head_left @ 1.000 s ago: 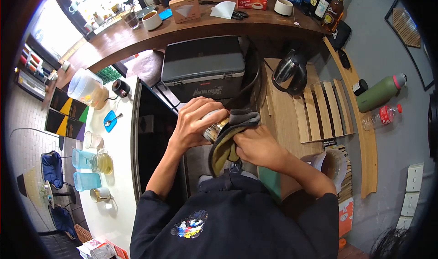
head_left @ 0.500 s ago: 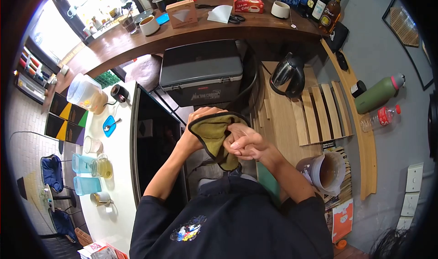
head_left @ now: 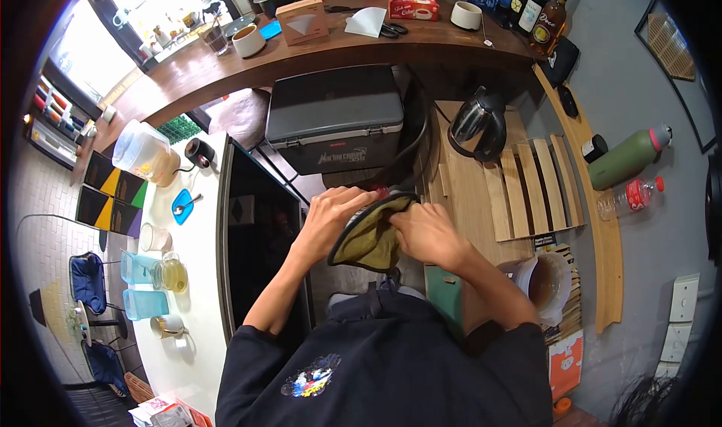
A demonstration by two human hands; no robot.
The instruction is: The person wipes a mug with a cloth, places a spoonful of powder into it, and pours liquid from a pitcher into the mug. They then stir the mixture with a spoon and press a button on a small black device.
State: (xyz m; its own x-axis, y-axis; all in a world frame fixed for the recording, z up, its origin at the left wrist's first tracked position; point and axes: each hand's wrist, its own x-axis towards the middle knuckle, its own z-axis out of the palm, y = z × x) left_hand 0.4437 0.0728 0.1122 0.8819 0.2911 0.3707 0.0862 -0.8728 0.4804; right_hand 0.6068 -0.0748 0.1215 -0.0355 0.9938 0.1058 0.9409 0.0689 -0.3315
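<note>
A limp olive cloth piece [head_left: 374, 243] with black edging hangs between my hands in front of my waist, its olive face turned up toward me. My left hand [head_left: 336, 215] grips its left edge, fingers curled over the far side. On the right, my right hand [head_left: 430, 235] is closed on the upper part of the cloth, its fingertips tucked into the folds. A small red bit shows near my left fingertips at the top edge. A dark apron or shirt [head_left: 391, 352] is just below the cloth.
A black cooler box [head_left: 335, 118] stands ahead. To the right, an electric kettle [head_left: 477, 126] sits beside a slatted wooden rack [head_left: 534, 190], with a tub of brown liquid [head_left: 547, 288] nearer me. A white counter [head_left: 188, 276] with a glass jug [head_left: 171, 274] lies left.
My right hand has turned palm-down and closed on the cloth, moving slightly right. My left hand has shifted a little, and the cloth now hangs more tilted and folded.
</note>
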